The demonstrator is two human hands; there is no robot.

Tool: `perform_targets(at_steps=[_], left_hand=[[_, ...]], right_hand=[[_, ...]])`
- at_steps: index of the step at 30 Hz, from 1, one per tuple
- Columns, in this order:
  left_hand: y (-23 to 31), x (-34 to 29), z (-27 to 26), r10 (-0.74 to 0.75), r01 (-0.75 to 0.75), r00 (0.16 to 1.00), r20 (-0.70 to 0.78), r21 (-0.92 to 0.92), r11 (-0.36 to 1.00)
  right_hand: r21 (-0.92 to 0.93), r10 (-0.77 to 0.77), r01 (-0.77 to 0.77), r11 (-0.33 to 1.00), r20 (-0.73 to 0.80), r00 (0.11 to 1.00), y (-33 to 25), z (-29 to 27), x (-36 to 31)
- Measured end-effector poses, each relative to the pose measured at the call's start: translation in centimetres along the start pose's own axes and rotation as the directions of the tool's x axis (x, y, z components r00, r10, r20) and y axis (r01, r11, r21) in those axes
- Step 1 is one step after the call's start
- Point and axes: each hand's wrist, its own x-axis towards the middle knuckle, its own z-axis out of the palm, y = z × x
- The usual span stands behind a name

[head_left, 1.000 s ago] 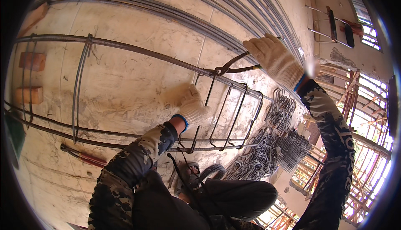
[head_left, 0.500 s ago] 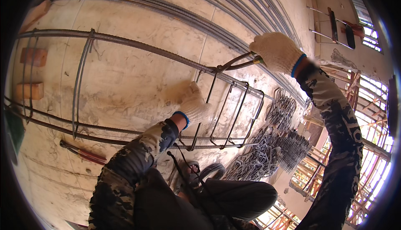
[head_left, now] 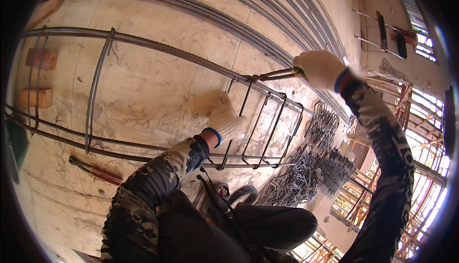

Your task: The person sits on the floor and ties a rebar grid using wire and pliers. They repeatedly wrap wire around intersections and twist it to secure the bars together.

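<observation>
In a white knit glove with a blue cuff, my right hand (head_left: 321,69) is closed around the handles of a pair of pincers (head_left: 275,75). The pincers' jaws meet the upper bar of a rebar cage (head_left: 177,54) where a stirrup (head_left: 246,96) crosses it. My left hand (head_left: 224,117), gloved the same way, is over the middle of the cage, beside that stirrup. Its thumb stands apart from the raised fingers, and I see nothing held there, though the far side of the hand is blurred. Several more stirrups (head_left: 282,126) stand to the right along the bars.
Long loose rebars (head_left: 191,12) lie across the far floor. Heaps of bent stirrups (head_left: 296,172) are at the right. Red-handled pincers (head_left: 100,173) lie near my left arm. Brick blocks (head_left: 40,98) sit by the cage's left end. My foot (head_left: 221,190) is below the cage.
The pincers' handles have come closer together, and my right hand has moved slightly down and to the right. My left hand has shifted only slightly.
</observation>
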Motion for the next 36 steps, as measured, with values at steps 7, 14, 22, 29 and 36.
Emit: perform_targets(at_steps=[7,14,22,29,36], left_hand=[[0.3,-0.9,0.9,0.086,-0.122,0.969,-0.23,-0.144,0.982],[12.9,-1.5,-8.5,0.701,-0.71,0.503,-0.505,0.222,0.669],[19.8,12.0,-10.3,0.445,-0.516,0.639,0.627,-0.08,0.853],[18.8,6.6,-10.6,0.522,-0.506,0.73,0.441,-0.164,0.847],[19.1,6.8,-9.4,0.57,-0.605,0.733,0.371,-0.027,0.796]], right_hand=[[-0.369,-0.095,-0.07,0.927,-0.411,0.907,-0.9,3.8,-1.7],[-0.331,-0.115,-0.046,0.942,-0.451,0.885,-0.7,4.1,-1.8],[-0.397,-0.119,-0.08,0.915,-0.453,0.883,0.2,4.1,-1.9],[0.014,0.18,-0.286,0.958,-0.805,0.565,-3.1,3.0,-4.3],[0.803,0.974,0.596,0.002,-0.136,0.179,-11.0,10.1,-3.7]])
